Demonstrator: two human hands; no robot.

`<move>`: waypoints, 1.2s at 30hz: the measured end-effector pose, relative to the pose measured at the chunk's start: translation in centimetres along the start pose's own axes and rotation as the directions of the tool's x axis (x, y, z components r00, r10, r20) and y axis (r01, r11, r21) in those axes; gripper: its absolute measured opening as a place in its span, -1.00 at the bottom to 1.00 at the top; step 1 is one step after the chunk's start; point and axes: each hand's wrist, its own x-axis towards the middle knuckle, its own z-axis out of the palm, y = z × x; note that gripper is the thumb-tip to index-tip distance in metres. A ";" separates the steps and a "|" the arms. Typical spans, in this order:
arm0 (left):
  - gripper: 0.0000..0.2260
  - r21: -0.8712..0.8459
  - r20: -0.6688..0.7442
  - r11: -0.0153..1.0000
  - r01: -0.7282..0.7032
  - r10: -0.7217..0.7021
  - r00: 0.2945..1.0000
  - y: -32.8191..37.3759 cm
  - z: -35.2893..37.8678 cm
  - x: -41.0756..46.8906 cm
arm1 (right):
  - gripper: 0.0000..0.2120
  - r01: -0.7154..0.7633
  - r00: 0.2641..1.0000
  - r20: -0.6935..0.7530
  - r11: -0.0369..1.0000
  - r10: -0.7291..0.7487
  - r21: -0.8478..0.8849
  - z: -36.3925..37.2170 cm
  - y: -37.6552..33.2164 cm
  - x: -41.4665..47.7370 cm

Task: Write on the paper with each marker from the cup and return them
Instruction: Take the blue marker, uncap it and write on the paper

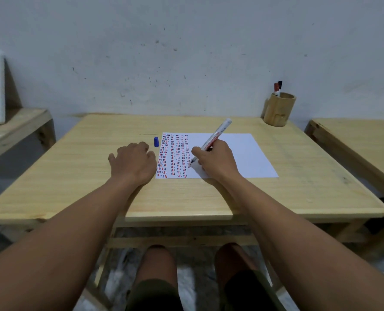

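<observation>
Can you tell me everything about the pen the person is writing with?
The marker is long and slim, with a white plastic-looking barrel carrying red print too small to read. Its cap is off. It tilts, back end pointing up and away toward the cup, dark tip down on the paper beside the rows of red, blue and dark dashes. The right hand grips it low on the barrel. A small blue cap stands on the table left of the paper.

marker barrel (214,138): red printing is running along the white body, too blurred to read.
paper (242,153): columns of short red, blue and black dashes are filling its left part; they are forming no letters or numbers.
wooden cup (278,112): no legible label is showing.
</observation>
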 end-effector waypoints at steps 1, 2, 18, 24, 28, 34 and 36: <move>-0.58 -0.053 -0.032 0.998 0.026 -0.028 0.999 0.3 -0.2 0.2 | -0.75 -0.018 1.000 -0.013 0.999 0.018 0.029 0.0 -0.1 0.2; -0.59 -0.103 -0.056 0.994 0.039 -0.045 0.997 0.6 -0.3 0.6 | -0.76 -0.032 0.999 -0.020 0.998 0.033 0.059 -0.2 -0.1 0.3; -0.81 -0.245 -0.210 0.968 -0.061 0.009 0.978 2.0 -0.7 3.6 | -0.84 -0.192 0.981 0.082 0.827 0.175 0.529 -1.8 -1.9 1.6; -0.89 -0.643 -0.178 0.765 -0.038 -0.100 0.979 5.1 -2.1 2.3 | -0.83 -0.255 0.961 0.105 0.680 0.255 0.687 -2.5 -3.0 2.1; -0.92 -0.855 -0.013 0.519 0.021 -0.063 0.998 6.9 -3.0 2.3 | -0.84 -0.245 0.951 0.094 0.535 0.294 0.808 -3.3 -4.2 2.2; -0.83 -0.911 0.087 0.406 0.067 0.031 0.996 9.9 -4.9 1.5 | -0.83 -0.222 0.955 0.083 0.499 0.285 0.838 -4.6 -4.9 2.2; -0.83 -0.908 0.096 0.414 0.068 0.047 0.994 10.6 -5.4 1.3 | -0.84 -0.215 0.958 0.078 0.507 0.277 0.835 -5.0 -4.8 2.2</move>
